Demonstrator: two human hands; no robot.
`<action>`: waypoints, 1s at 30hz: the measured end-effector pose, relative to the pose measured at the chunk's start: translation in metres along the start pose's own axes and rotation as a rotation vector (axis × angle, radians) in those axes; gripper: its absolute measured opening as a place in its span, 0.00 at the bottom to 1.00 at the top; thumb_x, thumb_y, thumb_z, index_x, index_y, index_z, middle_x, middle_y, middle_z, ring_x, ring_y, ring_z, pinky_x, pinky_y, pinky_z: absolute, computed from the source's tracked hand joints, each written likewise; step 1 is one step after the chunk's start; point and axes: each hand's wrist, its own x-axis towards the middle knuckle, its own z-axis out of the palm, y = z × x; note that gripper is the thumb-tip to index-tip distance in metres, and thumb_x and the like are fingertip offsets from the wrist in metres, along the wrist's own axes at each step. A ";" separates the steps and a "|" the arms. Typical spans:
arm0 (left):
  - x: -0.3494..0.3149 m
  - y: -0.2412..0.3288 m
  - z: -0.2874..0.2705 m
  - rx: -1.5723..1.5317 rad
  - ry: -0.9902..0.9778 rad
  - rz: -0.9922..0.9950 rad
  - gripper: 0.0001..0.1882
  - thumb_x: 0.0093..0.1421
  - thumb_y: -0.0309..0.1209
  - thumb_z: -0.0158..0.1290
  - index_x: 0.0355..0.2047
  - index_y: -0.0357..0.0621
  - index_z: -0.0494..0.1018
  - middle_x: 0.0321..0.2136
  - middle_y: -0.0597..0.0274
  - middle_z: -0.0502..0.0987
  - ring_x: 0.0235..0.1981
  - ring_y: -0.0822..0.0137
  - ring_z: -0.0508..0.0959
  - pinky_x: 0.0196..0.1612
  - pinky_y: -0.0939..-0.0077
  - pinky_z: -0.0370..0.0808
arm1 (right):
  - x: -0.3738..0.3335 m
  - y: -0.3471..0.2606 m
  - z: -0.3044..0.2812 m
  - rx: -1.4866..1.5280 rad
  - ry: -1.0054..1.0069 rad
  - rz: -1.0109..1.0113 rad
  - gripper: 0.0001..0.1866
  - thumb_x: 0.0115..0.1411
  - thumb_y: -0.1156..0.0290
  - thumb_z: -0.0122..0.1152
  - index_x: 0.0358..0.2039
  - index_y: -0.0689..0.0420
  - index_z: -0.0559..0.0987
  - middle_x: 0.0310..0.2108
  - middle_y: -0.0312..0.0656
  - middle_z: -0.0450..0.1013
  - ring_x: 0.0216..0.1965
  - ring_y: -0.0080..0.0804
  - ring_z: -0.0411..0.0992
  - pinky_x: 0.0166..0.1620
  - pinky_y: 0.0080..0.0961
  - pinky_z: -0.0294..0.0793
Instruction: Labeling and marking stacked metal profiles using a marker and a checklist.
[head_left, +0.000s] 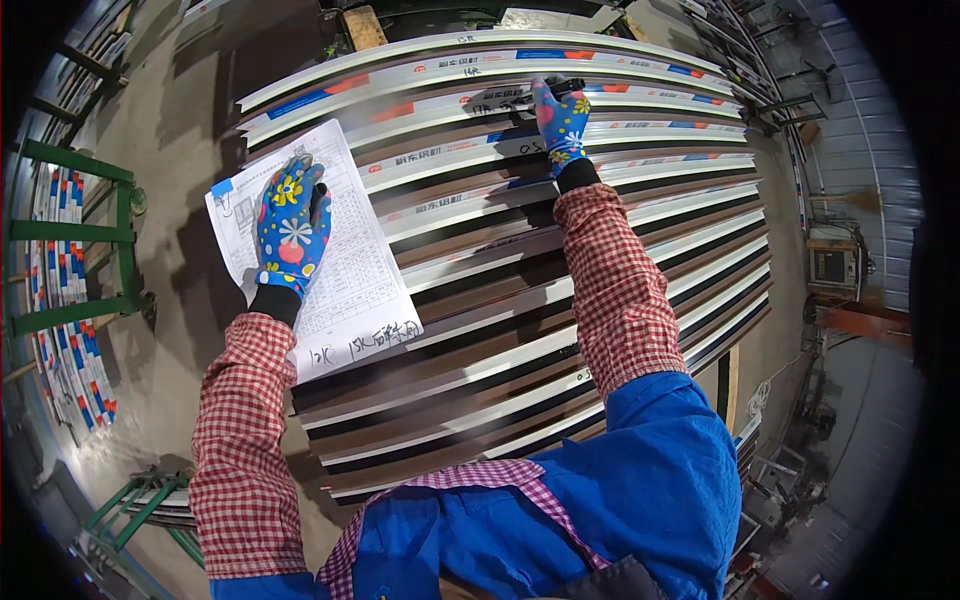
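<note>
My right hand (pixel 563 120), in a blue flowered glove, is closed around a black marker (pixel 567 86). It is over the far rows of long metal profiles (pixel 480 210), and dark handwritten strokes show on the profile strip beside it. My left hand (pixel 292 220), in a matching glove, lies with its fingers stretched out on printed paper sheets (pixel 365 270). A small dark spot shows by its thumb; I cannot tell what it is. The sheets rest over the left ends of the profiles, with a table of print and handwriting along the lower edge.
The profiles lie side by side in brown, white and black rows across wooden supports (pixel 364 28). At left, a green metal rack (pixel 75 235) stands by another stack of profiles (pixel 62 300). A grey machine box (pixel 836 265) is at the right, near a corrugated wall (pixel 870 120).
</note>
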 end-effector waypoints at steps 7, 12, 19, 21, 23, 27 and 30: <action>-0.004 -0.005 -0.006 0.018 -0.007 -0.002 0.17 0.62 0.28 0.54 0.52 0.45 0.74 0.57 0.55 0.73 0.59 0.51 0.71 0.62 0.60 0.66 | -0.005 -0.011 0.008 -0.016 -0.005 -0.006 0.14 0.57 0.60 0.66 0.26 0.60 0.81 0.21 0.42 0.79 0.22 0.36 0.78 0.30 0.29 0.75; -0.002 -0.003 -0.003 -0.016 0.007 0.003 0.17 0.62 0.28 0.54 0.52 0.45 0.74 0.56 0.54 0.74 0.59 0.50 0.71 0.62 0.59 0.67 | -0.003 0.000 0.003 0.023 0.052 -0.062 0.14 0.57 0.60 0.67 0.25 0.59 0.81 0.20 0.41 0.78 0.21 0.36 0.78 0.30 0.30 0.75; 0.002 0.003 -0.002 0.008 -0.003 0.016 0.16 0.63 0.29 0.53 0.52 0.44 0.74 0.56 0.53 0.74 0.59 0.50 0.71 0.62 0.59 0.66 | 0.002 0.007 -0.002 0.076 0.068 -0.073 0.14 0.56 0.60 0.66 0.25 0.58 0.80 0.19 0.41 0.77 0.21 0.35 0.76 0.30 0.30 0.74; -0.001 0.001 -0.004 0.008 -0.003 0.009 0.16 0.63 0.28 0.53 0.52 0.44 0.74 0.56 0.54 0.74 0.59 0.50 0.71 0.62 0.59 0.66 | -0.002 -0.001 0.000 0.094 0.078 -0.084 0.14 0.56 0.60 0.66 0.24 0.58 0.80 0.19 0.41 0.77 0.21 0.35 0.76 0.30 0.30 0.74; -0.003 -0.002 -0.006 0.010 -0.003 0.002 0.16 0.63 0.28 0.53 0.51 0.44 0.74 0.56 0.54 0.74 0.59 0.50 0.71 0.62 0.59 0.66 | -0.006 -0.008 0.001 -0.107 -0.003 -0.116 0.13 0.57 0.61 0.66 0.25 0.58 0.79 0.19 0.41 0.76 0.21 0.33 0.75 0.31 0.29 0.73; 0.002 0.004 -0.002 -0.020 0.012 0.018 0.16 0.62 0.28 0.54 0.51 0.44 0.74 0.56 0.54 0.74 0.59 0.51 0.71 0.62 0.60 0.67 | 0.002 0.008 -0.001 0.238 0.181 -0.122 0.12 0.57 0.62 0.66 0.25 0.58 0.80 0.18 0.40 0.76 0.21 0.34 0.75 0.30 0.29 0.72; 0.000 0.001 -0.003 -0.005 0.009 0.010 0.16 0.63 0.28 0.53 0.51 0.44 0.74 0.56 0.54 0.74 0.59 0.51 0.71 0.62 0.60 0.67 | 0.000 -0.001 -0.001 -0.022 0.028 -0.058 0.12 0.57 0.63 0.66 0.24 0.57 0.80 0.17 0.40 0.76 0.21 0.32 0.75 0.29 0.29 0.72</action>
